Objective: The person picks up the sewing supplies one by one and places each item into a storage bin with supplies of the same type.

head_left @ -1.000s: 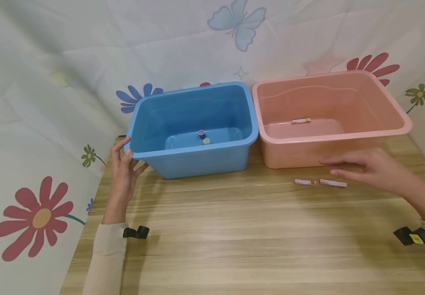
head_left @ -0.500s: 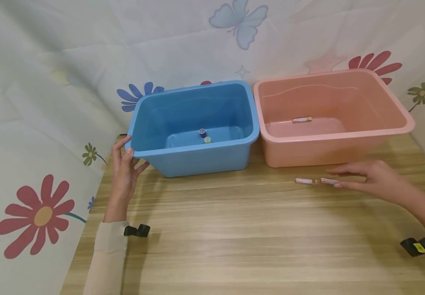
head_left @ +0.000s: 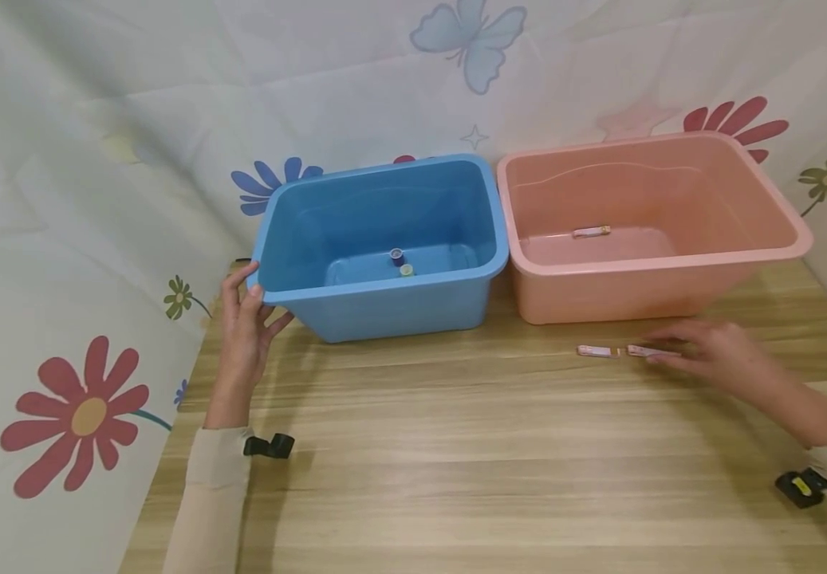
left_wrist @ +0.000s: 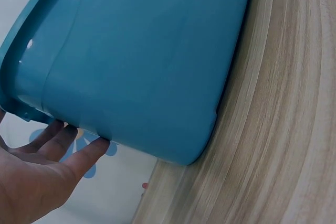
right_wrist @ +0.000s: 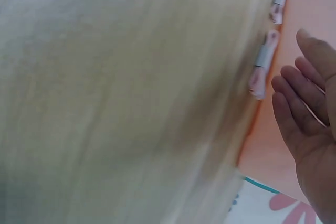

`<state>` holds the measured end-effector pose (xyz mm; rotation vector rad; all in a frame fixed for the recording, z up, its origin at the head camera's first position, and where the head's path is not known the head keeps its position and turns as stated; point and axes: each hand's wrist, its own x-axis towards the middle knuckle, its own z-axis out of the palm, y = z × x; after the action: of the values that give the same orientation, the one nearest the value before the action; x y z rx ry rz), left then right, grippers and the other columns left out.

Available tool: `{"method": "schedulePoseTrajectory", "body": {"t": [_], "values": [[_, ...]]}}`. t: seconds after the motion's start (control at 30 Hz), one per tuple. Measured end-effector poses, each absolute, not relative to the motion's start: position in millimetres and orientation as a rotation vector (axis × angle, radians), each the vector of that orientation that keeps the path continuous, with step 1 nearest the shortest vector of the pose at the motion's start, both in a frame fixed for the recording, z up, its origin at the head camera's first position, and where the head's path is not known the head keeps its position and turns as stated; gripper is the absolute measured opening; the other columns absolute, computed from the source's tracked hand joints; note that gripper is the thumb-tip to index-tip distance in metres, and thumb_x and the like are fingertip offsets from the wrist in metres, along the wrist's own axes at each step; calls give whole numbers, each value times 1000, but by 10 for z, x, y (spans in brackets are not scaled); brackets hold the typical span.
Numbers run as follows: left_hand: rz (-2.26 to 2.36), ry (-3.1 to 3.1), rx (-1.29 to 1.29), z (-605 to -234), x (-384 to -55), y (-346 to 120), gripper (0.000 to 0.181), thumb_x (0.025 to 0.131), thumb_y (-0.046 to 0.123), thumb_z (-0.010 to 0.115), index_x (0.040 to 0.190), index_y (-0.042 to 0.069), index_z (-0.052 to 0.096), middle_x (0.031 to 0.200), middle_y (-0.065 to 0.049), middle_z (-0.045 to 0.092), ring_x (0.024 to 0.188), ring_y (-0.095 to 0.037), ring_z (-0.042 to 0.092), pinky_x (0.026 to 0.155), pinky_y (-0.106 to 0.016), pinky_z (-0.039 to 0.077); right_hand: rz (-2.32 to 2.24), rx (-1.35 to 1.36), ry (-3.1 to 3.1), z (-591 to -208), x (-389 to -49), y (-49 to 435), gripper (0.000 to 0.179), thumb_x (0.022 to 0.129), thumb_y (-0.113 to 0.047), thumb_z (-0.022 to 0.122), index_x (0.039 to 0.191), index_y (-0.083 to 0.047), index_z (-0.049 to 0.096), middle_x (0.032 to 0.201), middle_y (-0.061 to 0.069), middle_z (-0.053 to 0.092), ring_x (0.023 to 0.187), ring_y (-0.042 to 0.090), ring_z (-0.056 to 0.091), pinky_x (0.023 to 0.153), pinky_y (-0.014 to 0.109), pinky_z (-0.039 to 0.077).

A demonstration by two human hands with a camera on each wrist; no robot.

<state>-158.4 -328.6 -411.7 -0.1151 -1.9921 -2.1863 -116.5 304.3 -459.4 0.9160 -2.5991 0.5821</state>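
My left hand (head_left: 242, 339) grips the left front corner of a blue plastic tub (head_left: 391, 315), thumb on the rim and fingers below. The left wrist view shows those fingertips (left_wrist: 94, 148) against the tub's outer wall, under the lip. My right hand (head_left: 725, 363) is low over the table in front of a pink tub (head_left: 600, 299), fingers loosely bent. Its thumb overlaps a slim pink-and-white strip-shaped piece (head_left: 643, 351) in the head view. The right wrist view shows that piece (right_wrist: 264, 64) apart from the fingers. A similar piece (head_left: 597, 351) lies just left of it.
Two small cylinders, one purple (head_left: 397, 257) and one pale green (head_left: 407, 270), stand in the blue tub. Another slim pink-and-white piece (head_left: 592, 231) lies in the pink tub. Both tubs stand side by side on the wooden table (head_left: 442, 446), against a flower-printed cloth (head_left: 356, 72).
My right hand has lowered toward the right-hand slim piece, its thumb now overlapping it. My left hand keeps its hold on the blue tub's rim. The head view has shifted slightly.
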Motion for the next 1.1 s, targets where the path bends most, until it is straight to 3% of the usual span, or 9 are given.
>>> {"method": "schedulePoseTrajectory", "body": {"t": [0.17, 0.33, 0.5, 0.67, 0.77, 1.0, 1.1], "values": [[-2191, -1989, -111, -4116, -1586, -3284, 48, 104, 34, 54, 149, 28, 39, 159, -9, 31, 144, -41, 41, 103, -51, 48, 548, 888, -2562, -4735, -1211, 3055, 30, 69, -24, 92, 93, -13, 78, 85, -1, 76, 61, 9, 63, 56, 30, 50], [-2196, -1984, -113, -4119, -1591, -3288, 49, 104, 34, 54, 149, 28, 39, 159, -9, 32, 144, -41, 40, 106, -57, 43, 549, 885, -2542, -4799, -1246, 3036, 27, 67, -22, 93, 88, -12, 79, 80, -2, 75, 58, 7, 59, 52, 29, 48], [-2193, -1979, -115, -4127, -1601, -3287, 49, 103, 35, 55, 149, 28, 39, 159, -8, 31, 144, -43, 39, 107, -63, 37, 591, 921, -2502, -4835, -1275, 3013, 28, 81, -40, 85, 83, -12, 79, 76, -2, 72, 59, 10, 62, 53, 27, 48], [-2187, -1973, -114, -4133, -1591, -3289, 49, 103, 36, 55, 149, 28, 40, 159, -8, 32, 144, -46, 37, 106, -62, 39, 580, 895, -2531, -4843, -1287, 2980, 17, 70, -23, 92, 78, -14, 80, 75, -5, 71, 63, 11, 64, 55, 26, 49], [-2190, -1970, -121, -4131, -1587, -3295, 49, 103, 35, 55, 149, 28, 39, 159, -9, 32, 144, -46, 37, 106, -59, 41, 566, 866, -2573, -4834, -1285, 2966, 26, 58, -7, 93, 78, -16, 80, 75, -8, 70, 64, 8, 63, 56, 23, 48], [-2192, -1980, -112, -4124, -1589, -3302, 49, 104, 34, 55, 149, 28, 39, 159, -9, 32, 144, -44, 38, 106, -59, 41, 583, 883, -2554, -4819, -1289, 2970, 25, 58, -8, 93, 77, -17, 80, 75, -8, 72, 65, 10, 66, 58, 22, 48], [-2191, -1987, -111, -4126, -1591, -3303, 49, 104, 35, 54, 149, 28, 39, 159, -9, 32, 144, -44, 38, 107, -61, 39, 604, 907, -2521, -4816, -1304, 2988, 15, 68, -22, 92, 77, -18, 81, 75, -7, 73, 63, 10, 66, 56, 21, 47]]}}
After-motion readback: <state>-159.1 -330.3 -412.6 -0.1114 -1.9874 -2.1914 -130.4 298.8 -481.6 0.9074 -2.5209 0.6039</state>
